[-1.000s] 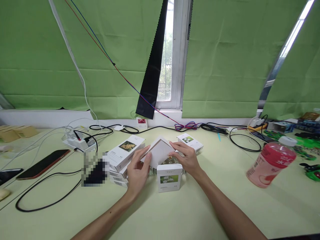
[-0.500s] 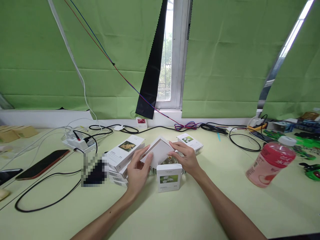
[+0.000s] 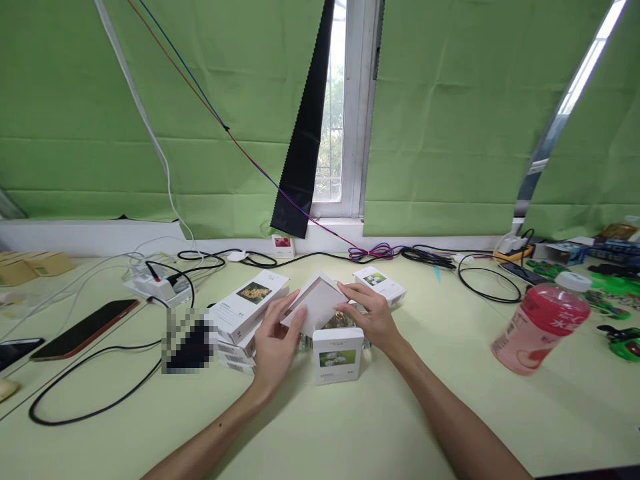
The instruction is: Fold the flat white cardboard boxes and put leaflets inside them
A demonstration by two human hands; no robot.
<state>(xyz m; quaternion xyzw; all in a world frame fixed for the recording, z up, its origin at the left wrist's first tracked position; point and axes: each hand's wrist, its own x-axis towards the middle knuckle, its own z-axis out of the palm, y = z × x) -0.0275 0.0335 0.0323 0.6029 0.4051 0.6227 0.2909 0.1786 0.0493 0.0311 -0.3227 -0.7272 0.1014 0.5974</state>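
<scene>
Two bare hands hold one plain white cardboard box (image 3: 317, 303) tilted, a corner uppermost, just above a pale green table (image 3: 350, 427). The left hand (image 3: 274, 345) has its fingers (image 3: 295, 319) clamped on the box's lower left edge; the right hand (image 3: 373, 319) has its fingers (image 3: 350, 293) closed on the right corner, thumb at the lower edge.

Directly beneath the fingers stands one small square white carton (image 3: 338, 355) with a flower photograph on its matte front, and between it and the held box something shiny shows, too hidden to identify. Just left of the left fingers lies a stack of flat rectangular white cartons (image 3: 245, 313), the top one printed with yellow blossoms; how many lie under it is unclear. Just beyond the right fingers lies one more flat carton (image 3: 380, 281).

Well to the right of the fingers stands one pink plastic bottle (image 3: 540, 327), white-capped and leaning in the wide lens. Far to the left of the fingers, one red-edged phone (image 3: 85, 328) lies face up, with one black cable (image 3: 90, 393) looping near it.
</scene>
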